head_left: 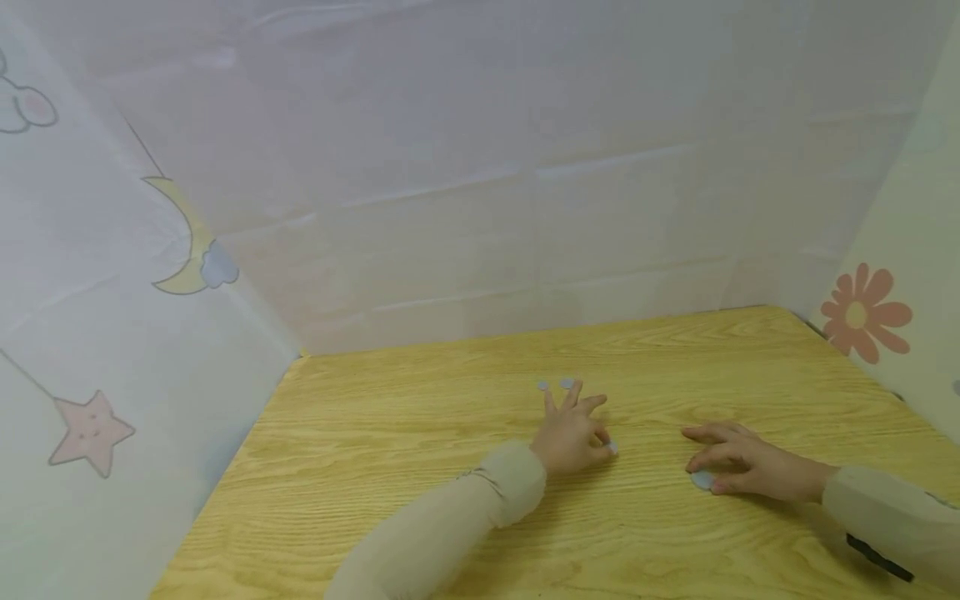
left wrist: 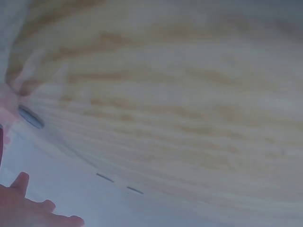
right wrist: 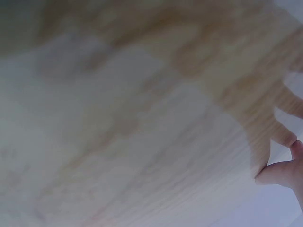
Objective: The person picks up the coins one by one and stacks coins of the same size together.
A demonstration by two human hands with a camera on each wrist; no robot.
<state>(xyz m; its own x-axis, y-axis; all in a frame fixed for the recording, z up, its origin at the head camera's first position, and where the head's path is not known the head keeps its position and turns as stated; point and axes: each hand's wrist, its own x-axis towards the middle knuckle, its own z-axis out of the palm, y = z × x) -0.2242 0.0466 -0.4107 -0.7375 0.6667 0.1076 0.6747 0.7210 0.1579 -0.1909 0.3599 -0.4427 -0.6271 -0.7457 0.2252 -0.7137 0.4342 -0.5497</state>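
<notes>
In the head view, my left hand (head_left: 573,437) is low over the table, thumb and index finger pinching a small white disc (head_left: 612,447). Its other fingers spread toward two more small pale discs (head_left: 567,383), which lie farther back; the left wrist view shows that pair as thin dark slivers (left wrist: 105,177) beyond the hand's spread fingers (left wrist: 28,208). To the right, my right hand (head_left: 757,467) has its thumb and index finger at the edges of a larger white disc (head_left: 702,480). In the right wrist view only part of the right hand (right wrist: 286,172) shows, and no disc is visible there.
A wood-grain table (head_left: 360,467) extends under both hands. Pale sheeting (head_left: 450,208) rises behind it, with printed side sheets at left and right. A dark strip (head_left: 879,557) shows beneath the right sleeve.
</notes>
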